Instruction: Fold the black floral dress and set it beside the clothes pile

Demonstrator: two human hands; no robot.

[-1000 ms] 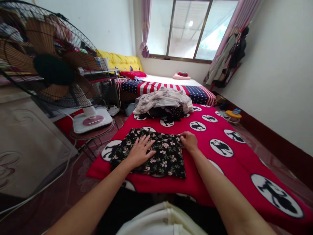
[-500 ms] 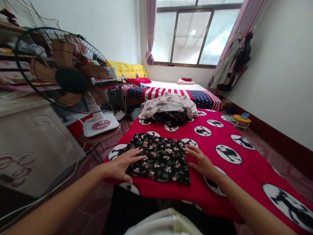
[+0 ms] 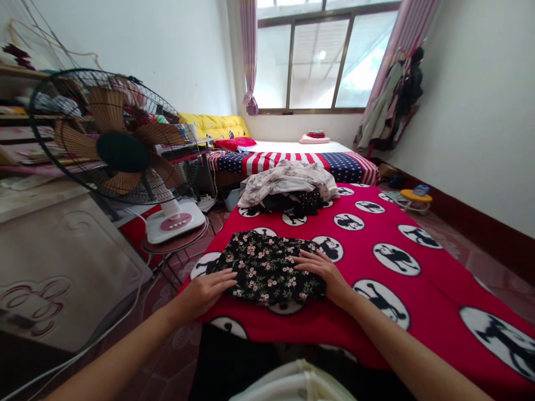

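Observation:
A black floral garment (image 3: 263, 270), folded into a rough rectangle, lies on the red bedspread in front of me. My left hand (image 3: 211, 289) is at its lower left edge, fingers together on top of the fabric and thumb out of sight. On the opposite side my right hand (image 3: 326, 273) lies over the lower right edge, its fingers reaching inward across the flowers. That thumb is hidden too; both hands appear to hold the edges between fingers and thumb. Beyond the garment sits a heap of clothes (image 3: 288, 181), pale printed fabric over dark pieces.
The red bedspread (image 3: 438, 289) has white circles with black figures. On the left, a fan (image 3: 123, 150) stands on a round stool (image 3: 175, 242) beside a cabinet (image 3: 71, 267). Another bed (image 3: 267, 161) is below the window. A yellow stool (image 3: 416, 196) stands near the right wall.
My right hand has moved inward onto the garment, and both thumbs have gone out of sight. The garment's near edge has shifted away from me. The view has tilted slightly.

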